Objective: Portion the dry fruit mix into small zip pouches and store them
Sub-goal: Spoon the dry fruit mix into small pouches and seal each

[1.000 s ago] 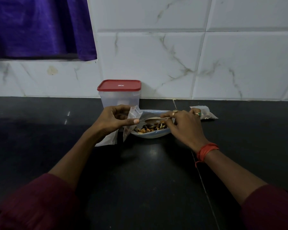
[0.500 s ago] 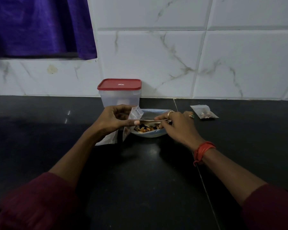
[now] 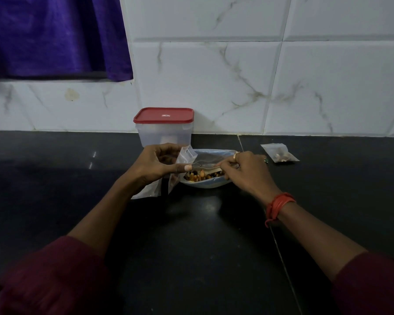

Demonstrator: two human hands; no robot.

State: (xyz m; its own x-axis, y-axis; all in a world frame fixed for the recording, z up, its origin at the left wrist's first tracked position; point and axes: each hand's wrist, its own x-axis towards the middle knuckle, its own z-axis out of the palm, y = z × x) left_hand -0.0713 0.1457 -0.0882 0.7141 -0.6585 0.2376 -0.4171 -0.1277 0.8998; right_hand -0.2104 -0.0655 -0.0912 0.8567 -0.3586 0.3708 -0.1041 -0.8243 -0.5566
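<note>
Your left hand (image 3: 159,165) sat just left of centre in the frame. Its thumb and curled fingers pinched the top of a clear zip pouch (image 3: 187,154) at the left rim of the bowl (image 3: 203,184). Your right hand (image 3: 246,172), just right of centre, had its fingers curled round the handle of what looked like a pale spoon (image 3: 210,169). The spoon pointed toward the pouch, above the dry fruit mix (image 3: 200,176) in the bowl. I could not tell whether the spoon carried anything.

The pouch mouth looked only partly spread, and you held it from one side. The thin film could have folded shut as the spoon arrived, and pieces would then have dropped onto the black counter (image 3: 191,235), where dark ones hide easily. A spoon pressed on the near rim might have tipped or slid the shallow bowl.

The spare pouches (image 3: 146,193) lay under your left wrist, so a pull of that arm could have dragged them off. The filled pouch (image 3: 280,153) lay to the right of centre; I could not tell whether it was sealed. The red-lidded container (image 3: 164,128) behind your left hand was closed, so you would have needed a free hand to store anything.
</note>
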